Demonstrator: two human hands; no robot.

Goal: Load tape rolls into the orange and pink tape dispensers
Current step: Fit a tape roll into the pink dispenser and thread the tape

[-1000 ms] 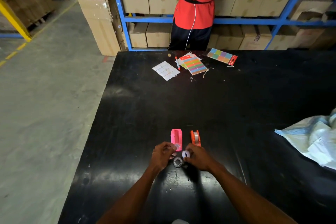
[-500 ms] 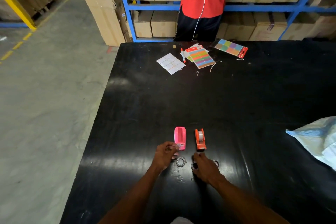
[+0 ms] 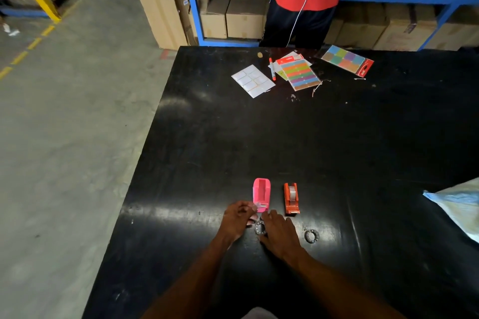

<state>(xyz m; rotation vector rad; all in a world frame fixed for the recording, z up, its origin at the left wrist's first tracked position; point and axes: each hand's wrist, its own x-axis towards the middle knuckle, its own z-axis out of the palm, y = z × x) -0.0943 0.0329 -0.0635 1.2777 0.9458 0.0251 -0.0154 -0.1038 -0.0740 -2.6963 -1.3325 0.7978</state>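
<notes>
Pink dispenser [image 3: 261, 193] empty, orange dispenser [image 3: 291, 198] beside it holds a roll. Left hand [image 3: 237, 217] pinches tape end at pink's cutter; right hand [image 3: 278, 234] rests by a roll [image 3: 260, 228], grip unclear. Another roll [image 3: 311, 236] lies right on black table [image 3: 259, 137].

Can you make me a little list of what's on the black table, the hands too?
pink dispenser: slot looks empty
orange dispenser: roll inside
left hand: pinching something small at the pink dispenser's near end
right hand: on the table, by a ring
second ring: lying alone, right of hands
far edge: sticker sheets, red pen
</notes>
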